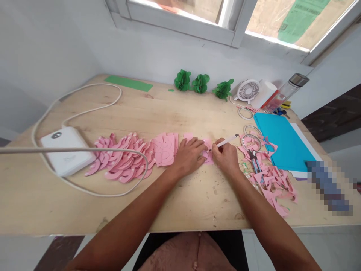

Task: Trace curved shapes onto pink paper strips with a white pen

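Observation:
My right hand (225, 155) is closed on a white pen (229, 139), its tip down at a pink paper piece (208, 157) on the wooden table. Spread flat, my left hand (190, 154) presses on the left part of that paper and holds nothing in its fingers. Just left of it lie pink paper rectangles (165, 149) with curved outlines drawn on them. Farther left is a heap of cut pink curved pieces (126, 160). Pink paper scraps (278, 182) and blue-handled scissors (256, 163) are to the right of my right hand.
A white power bank (66, 150) with a looping cable (98, 195) sits at left. Along the back are a green strip (128, 83), three green paper ornaments (200, 83), a small fan (248, 90) and a bottle (284, 94). A blue folder (286, 141) lies at right.

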`<move>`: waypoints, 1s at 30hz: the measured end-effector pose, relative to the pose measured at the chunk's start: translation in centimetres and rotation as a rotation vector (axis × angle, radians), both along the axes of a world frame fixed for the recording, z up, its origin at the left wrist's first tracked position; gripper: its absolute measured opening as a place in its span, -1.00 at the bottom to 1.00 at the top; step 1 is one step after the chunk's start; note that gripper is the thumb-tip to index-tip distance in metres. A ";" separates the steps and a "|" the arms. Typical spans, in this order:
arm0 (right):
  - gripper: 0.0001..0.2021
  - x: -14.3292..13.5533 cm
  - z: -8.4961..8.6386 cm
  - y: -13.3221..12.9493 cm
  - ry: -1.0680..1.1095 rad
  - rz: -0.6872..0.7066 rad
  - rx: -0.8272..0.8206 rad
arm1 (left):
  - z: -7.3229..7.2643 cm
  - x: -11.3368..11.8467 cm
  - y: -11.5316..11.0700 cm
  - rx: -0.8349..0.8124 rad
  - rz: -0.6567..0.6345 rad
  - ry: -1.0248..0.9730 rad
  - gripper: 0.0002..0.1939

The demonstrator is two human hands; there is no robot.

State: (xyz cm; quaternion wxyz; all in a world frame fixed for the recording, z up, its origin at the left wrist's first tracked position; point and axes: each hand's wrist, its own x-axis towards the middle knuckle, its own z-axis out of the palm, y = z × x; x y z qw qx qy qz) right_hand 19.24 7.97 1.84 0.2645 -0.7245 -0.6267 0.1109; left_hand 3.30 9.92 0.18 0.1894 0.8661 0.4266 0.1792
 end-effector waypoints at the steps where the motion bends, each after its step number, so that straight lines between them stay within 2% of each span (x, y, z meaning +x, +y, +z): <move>1: -0.81 0.0 0.0 0.0 0.016 -0.003 0.004 | 0.0 0.0 0.0 0.000 0.000 0.000 -0.75; 17: -0.83 0.3 0.0 -0.2 0.145 0.031 0.035 | 0.0 0.0 0.0 -0.011 0.001 0.002 -0.74; 30: -0.82 0.5 -0.1 -0.3 0.086 0.015 0.026 | -0.2 0.0 0.0 -0.020 0.005 -0.008 -0.74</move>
